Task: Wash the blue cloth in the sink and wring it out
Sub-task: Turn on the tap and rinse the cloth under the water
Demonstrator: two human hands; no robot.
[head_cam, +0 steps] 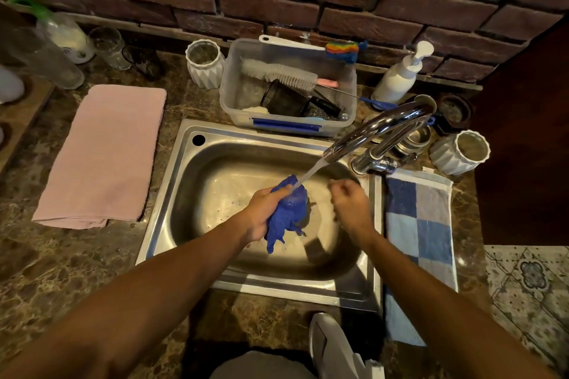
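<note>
While the tap stream point(308, 175) ran onto it, I had the blue cloth point(286, 215) bunched in my left hand point(261, 212), fingers curled tight round it, above the sink point(172, 194) basin. My right hand point(349, 203) hung just beside it, blurred, fingers curled and gripping nothing. To do this well, I judged I should turn the bundle under the water, knead it with both hands, then twist over the basin. Around me, left to right: a pink towel point(101, 157), a plastic tub point(286, 123) of brushes, the faucet point(378, 129), a pump bottle point(400, 74), a checked towel point(418, 224). The spout overhung the cloth closely, limiting lift.
</note>
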